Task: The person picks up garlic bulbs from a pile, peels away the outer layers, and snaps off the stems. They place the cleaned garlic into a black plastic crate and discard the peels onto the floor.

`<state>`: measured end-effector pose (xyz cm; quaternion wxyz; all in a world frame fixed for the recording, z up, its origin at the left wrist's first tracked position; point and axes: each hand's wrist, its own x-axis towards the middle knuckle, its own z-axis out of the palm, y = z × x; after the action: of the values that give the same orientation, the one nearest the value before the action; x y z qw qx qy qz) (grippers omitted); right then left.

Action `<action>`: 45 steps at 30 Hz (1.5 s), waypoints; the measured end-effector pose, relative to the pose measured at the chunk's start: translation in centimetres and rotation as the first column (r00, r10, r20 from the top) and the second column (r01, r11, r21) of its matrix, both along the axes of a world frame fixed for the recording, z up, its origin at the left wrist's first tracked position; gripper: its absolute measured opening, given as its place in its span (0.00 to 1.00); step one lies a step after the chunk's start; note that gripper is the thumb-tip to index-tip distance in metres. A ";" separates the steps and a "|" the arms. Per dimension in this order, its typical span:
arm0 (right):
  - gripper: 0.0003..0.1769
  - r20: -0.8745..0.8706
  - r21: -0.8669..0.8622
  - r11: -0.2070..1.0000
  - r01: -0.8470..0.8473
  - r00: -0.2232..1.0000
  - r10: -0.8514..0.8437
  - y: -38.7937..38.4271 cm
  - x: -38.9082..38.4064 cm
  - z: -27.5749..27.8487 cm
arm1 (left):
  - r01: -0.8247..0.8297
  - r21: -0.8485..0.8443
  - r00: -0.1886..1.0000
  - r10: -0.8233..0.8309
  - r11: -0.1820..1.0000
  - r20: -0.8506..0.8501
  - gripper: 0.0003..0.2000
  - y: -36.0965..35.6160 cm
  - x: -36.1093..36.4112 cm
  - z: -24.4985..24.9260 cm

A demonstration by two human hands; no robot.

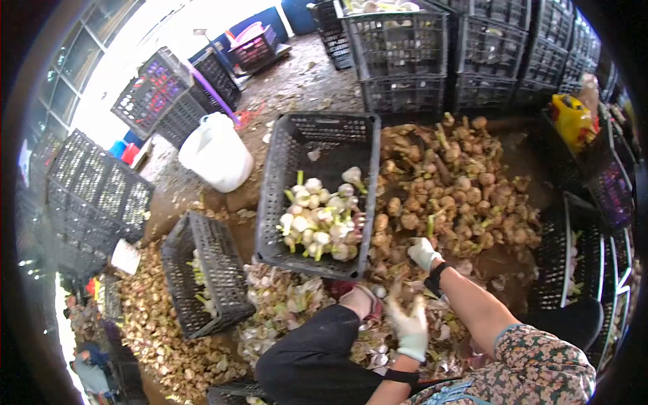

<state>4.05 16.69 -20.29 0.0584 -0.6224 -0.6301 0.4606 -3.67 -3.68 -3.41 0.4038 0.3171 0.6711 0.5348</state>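
Note:
My right hand (424, 254), in a white glove with a dark wrist band, is at the near edge of a heap of brown, unpeeled garlic bulbs (466, 192). Its fingers are curled; what is in them is hidden, and a green garlic stalk (430, 225) stands just beyond. My left hand (409, 325), also gloved, is above loose garlic skins (442, 324), slightly blurred, fingers apart, with no object visible in it. A pale bulb (379, 291) is close to it. Ahead, a black plastic crate (264, 202) holds cleaned white garlic bulbs with short stems (320, 219).
Another black crate (210, 273) with some garlic stands at left beside more bulbs (152, 304). A white bucket (216, 154) is behind it. Stacked crates (405, 50) line the back, and crates (584, 250) stand at right. Another person (94, 368) is at far lower left.

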 end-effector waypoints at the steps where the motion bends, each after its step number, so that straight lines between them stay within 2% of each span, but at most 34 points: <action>1: 0.20 -0.170 -0.006 0.996 -0.090 0.982 0.088 -0.3 2.5 -1.7 | -0.041 -0.002 0.992 0.041 0.999 0.116 0.30 0.1 0.0 0.4; 2: 0.18 -0.352 0.163 0.978 -0.128 0.919 0.179 -2.0 4.1 2.3 | -0.097 0.026 0.965 0.087 0.995 0.247 0.31 0.1 -0.1 0.3; 3: 0.16 -0.495 0.344 0.930 -0.131 0.816 0.298 -4.0 4.4 9.1 | -0.155 0.046 0.920 0.127 0.987 0.372 0.32 0.3 -0.2 -0.1; 4: 0.15 -0.698 0.024 0.998 -0.063 0.713 0.061 -5.8 5.0 14.2 | -0.125 0.051 0.877 0.086 0.991 0.472 0.33 0.4 -0.6 -0.2; 5: 0.15 -0.800 -0.298 0.953 -0.053 0.559 -0.219 -7.6 5.3 18.3 | -0.016 0.187 0.976 -0.025 0.982 0.217 0.35 0.9 -1.1 0.0; 6: 0.18 -0.839 -0.130 0.991 -0.013 0.535 -0.103 -9.4 5.4 20.4 | 0.044 0.232 0.887 -0.145 0.972 0.439 0.35 0.8 -0.9 1.7; 7: 0.18 -0.911 -0.184 0.979 -0.090 0.390 -0.135 -10.4 6.3 21.6 | 0.091 0.287 0.737 -0.258 0.954 0.624 0.36 0.5 -0.8 3.7; 8: 0.19 -0.892 -0.209 0.976 -0.061 0.421 -0.164 -11.4 6.9 22.9 | 0.085 0.241 0.659 -0.236 0.967 0.714 0.37 0.2 -0.7 4.9; 9: 0.21 -0.873 -0.230 0.973 -0.034 0.450 -0.191 -12.4 7.4 24.3 | 0.120 0.234 0.710 -0.248 0.965 0.659 0.38 0.1 -1.0 4.3; 11: 0.25 -0.920 -0.313 0.945 0.094 0.219 -0.326 -15.3 6.8 27.3 | 0.142 0.380 0.852 -0.309 0.914 0.424 0.39 -0.1 -0.4 4.7; 12: 0.28 -0.915 -0.348 0.935 0.075 0.190 -0.356 -16.7 6.9 29.1 | 0.141 0.380 0.910 -0.270 0.914 0.314 0.39 -0.3 -0.3 4.2; 13: 0.23 -0.918 -0.177 0.958 0.224 0.313 -0.243 -17.1 6.4 27.5 | 0.142 0.392 0.946 -0.240 0.909 0.215 0.38 -0.6 0.2 4.2; 15: 0.18 -0.854 -0.102 0.944 0.315 0.458 -0.246 -18.7 6.3 28.0 | 0.204 0.461 0.971 -0.240 0.864 0.019 0.38 -1.2 0.7 4.4; 16: 0.14 -0.858 -0.061 0.923 0.379 0.452 -0.243 -19.7 6.0 28.7 | 0.214 0.438 0.961 -0.268 0.873 0.064 0.37 -1.8 1.1 5.9; 17: 0.13 -0.883 -0.127 0.899 0.419 0.366 -0.295 -20.0 5.5 27.9 | 0.226 0.447 0.959 -0.279 0.866 0.054 0.37 -2.1 1.2 5.9; 20: 0.12 -0.866 -0.132 0.900 0.415 0.394 -0.308 -21.3 6.1 28.6 | 0.348 0.481 0.927 -0.220 0.805 -0.303 0.41 -2.1 0.9 5.2; 21: 0.12 -0.880 -0.087 0.915 0.393 0.400 -0.256 -21.8 6.3 28.9 | 0.351 0.486 0.925 -0.217 0.801 -0.311 0.41 -2.2 0.9 5.0; 23: 0.12 -0.895 -0.038 0.929 0.368 0.401 -0.195 -22.4 6.8 29.4 | 0.281 0.517 0.957 -0.278 0.808 -0.085 0.40 -2.7 1.3 5.3; 25: 0.10 -0.915 -0.033 0.946 0.322 0.372 -0.158 -22.9 7.4 29.9 | 0.293 0.556 0.950 -0.300 0.778 -0.081 0.40 -3.1 1.2 5.6; 26: 0.10 -0.876 0.152 0.937 0.313 0.482 -0.019 -23.6 8.0 30.8 | 0.303 0.592 0.943 -0.324 0.747 -0.074 0.39 -3.1 1.1 5.8; 27: 0.10 -0.876 0.156 0.937 0.313 0.481 -0.015 -23.6 8.3 30.5 | 0.311 0.627 0.935 -0.348 0.714 -0.067 0.38 -3.2 1.1 6.0; 29: 0.13 -0.905 -0.123 0.957 0.262 0.365 -0.216 -23.0 8.8 29.4 | 0.336 0.609 0.930 -0.356 0.718 -0.094 0.38 -3.7 0.9 6.5; 31: 0.15 -0.894 -0.069 0.978 0.197 0.424 -0.148 -22.8 10.4 29.4 | 0.304 0.544 0.833 -0.495 0.783 0.247 0.34 -4.8 0.8 8.2; 32: 0.15 -0.732 0.430 0.886 0.175 0.642 0.229 -22.6 11.2 30.2 | 0.303 0.544 0.835 -0.493 0.782 0.244 0.34 -5.3 0.5 9.1; 33: 0.15 -0.371 0.812 0.583 0.032 0.800 0.472 -22.6 11.6 30.7 | 0.322 0.507 0.713 -0.557 0.800 0.426 0.31 -5.6 0.2 10.0; 34: 0.15 -0.881 0.243 0.945 0.217 0.458 0.121 -23.0 10.9 30.2 | 0.350 0.471 0.556 -0.584 0.810 0.591 0.30 -5.7 0.0 10.7; 35: 0.15 -0.881 0.244 0.945 0.217 0.457 0.123 -22.7 11.1 29.8 | 0.350 0.472 0.557 -0.585 0.809 0.590 0.30 -5.7 -0.2 11.1; 37: 0.17 -0.722 0.444 0.874 0.196 0.657 0.220 -21.9 11.7 28.9 | 0.444 0.479 0.344 -0.638 0.757 0.689 0.28 -5.6 -0.3 11.6; 38: 0.17 -0.721 0.445 0.874 0.196 0.657 0.221 -22.1 11.6 29.0 | 0.444 0.480 0.344 -0.638 0.757 0.689 0.28 -5.3 -0.1 10.7; 40: 0.16 -0.474 0.733 0.655 0.182 0.828 0.300 -22.8 11.1 29.1 | 0.395 0.468 0.770 -0.563 0.791 0.301 0.27 -4.7 0.6 9.2; 41: 0.16 -0.474 0.732 0.657 0.182 0.828 0.299 -23.3 11.1 29.1 | 0.466 0.387 0.846 -0.529 0.796 0.070 0.27 -5.7 0.6 10.1; 43: 0.13 -0.724 0.394 0.870 0.295 0.683 0.096 -24.1 10.9 29.6 | 0.471 0.430 0.813 -0.568 0.770 0.128 0.28 -5.3 0.0 8.9; 44: 0.10 -0.578 0.520 0.815 0.256 0.808 0.115 -24.5 10.6 31.0 | 0.468 0.431 0.816 -0.564 0.772 0.126 0.28 -5.0 -0.3 8.4; 45: 0.09 -0.641 0.439 0.861 0.258 0.761 0.099 -24.4 10.9 30.9 | 0.394 0.425 0.798 -0.533 0.815 0.281 0.29 -4.8 -0.5 7.9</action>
<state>14.93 -7.67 10.57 0.4511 -0.4159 -0.6403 0.4621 -4.19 -8.46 4.50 0.5861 0.4276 0.3729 0.5784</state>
